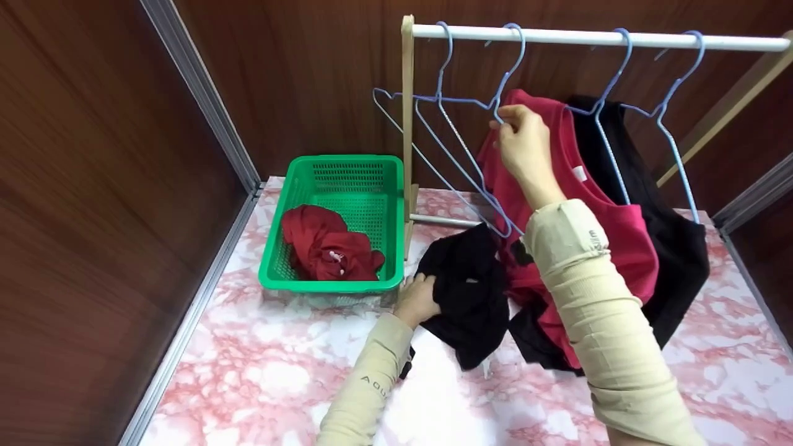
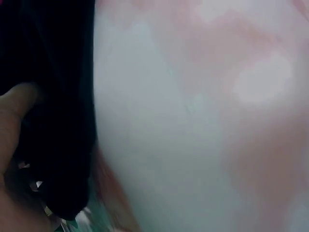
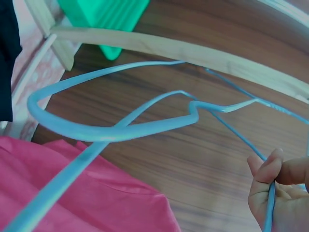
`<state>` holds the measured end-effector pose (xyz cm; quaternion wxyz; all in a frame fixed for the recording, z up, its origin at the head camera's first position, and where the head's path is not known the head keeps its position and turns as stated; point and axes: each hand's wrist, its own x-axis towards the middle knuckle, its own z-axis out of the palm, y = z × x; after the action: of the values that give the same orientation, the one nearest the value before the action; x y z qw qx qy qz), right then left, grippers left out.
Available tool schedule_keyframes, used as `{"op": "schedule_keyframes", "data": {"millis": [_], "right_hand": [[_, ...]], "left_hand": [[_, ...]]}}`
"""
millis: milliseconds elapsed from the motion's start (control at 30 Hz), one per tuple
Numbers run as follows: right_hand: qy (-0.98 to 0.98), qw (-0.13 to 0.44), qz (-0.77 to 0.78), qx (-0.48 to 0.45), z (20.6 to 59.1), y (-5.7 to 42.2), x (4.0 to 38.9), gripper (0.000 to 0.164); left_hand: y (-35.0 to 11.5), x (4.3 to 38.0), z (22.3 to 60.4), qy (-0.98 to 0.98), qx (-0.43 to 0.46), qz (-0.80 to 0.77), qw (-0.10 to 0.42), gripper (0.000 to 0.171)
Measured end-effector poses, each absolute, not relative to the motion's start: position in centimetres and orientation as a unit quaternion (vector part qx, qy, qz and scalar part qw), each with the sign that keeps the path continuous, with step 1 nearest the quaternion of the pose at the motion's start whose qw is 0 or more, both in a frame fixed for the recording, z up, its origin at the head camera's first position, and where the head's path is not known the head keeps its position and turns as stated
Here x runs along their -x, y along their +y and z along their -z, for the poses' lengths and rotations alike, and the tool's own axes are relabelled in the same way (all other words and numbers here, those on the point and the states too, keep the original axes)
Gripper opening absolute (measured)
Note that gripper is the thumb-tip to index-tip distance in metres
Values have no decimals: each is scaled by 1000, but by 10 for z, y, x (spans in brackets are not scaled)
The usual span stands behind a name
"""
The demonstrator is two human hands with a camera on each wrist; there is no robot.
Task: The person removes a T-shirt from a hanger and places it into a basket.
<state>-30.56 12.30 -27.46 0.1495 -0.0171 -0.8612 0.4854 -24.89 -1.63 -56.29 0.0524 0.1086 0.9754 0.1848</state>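
My left hand (image 1: pixel 418 301) grips a crumpled black garment (image 1: pixel 468 310) low over the floor, just right of the green basket. In the left wrist view its thumb (image 2: pixel 19 104) presses on dark cloth (image 2: pixel 58 116); the other fingers are mostly hidden. Up at the rack, my right hand (image 1: pixel 525 142) pinches a blue wire hanger (image 3: pixel 241 137) between thumb and fingers, just below its hook. This hanger hangs from the white rail (image 1: pixel 570 36) and has no garment on it. Right beside that hand hangs a red sleeveless top (image 1: pixel 595 179) on another hanger.
A green basket (image 1: pixel 268 260) holds dark red cloth (image 1: pixel 334 248) at the left. Another bare blue hanger (image 1: pixel 447 49) hangs near the rack's wooden post (image 1: pixel 407 136). A black top (image 1: pixel 675 260) hangs farther right. Brown panels (image 1: pixel 297 74) enclose the marbled floor (image 1: pixel 260 371).
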Motion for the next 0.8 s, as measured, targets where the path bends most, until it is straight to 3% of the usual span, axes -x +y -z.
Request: {"op": "schedule_keyframes", "data": {"millis": [200, 533, 800], "right_hand": [[-865, 147, -480, 14, 276, 124, 304, 37], [-887, 137, -441, 20, 280, 130, 299, 40], [-895, 119, -430, 12, 286, 137, 294, 43]], "left_hand": [[-10, 245, 563, 981, -101, -167, -5, 43], [-5, 242, 557, 954, -60, -295, 0, 54], [-10, 240, 549, 917, -27, -394, -63, 49]]}}
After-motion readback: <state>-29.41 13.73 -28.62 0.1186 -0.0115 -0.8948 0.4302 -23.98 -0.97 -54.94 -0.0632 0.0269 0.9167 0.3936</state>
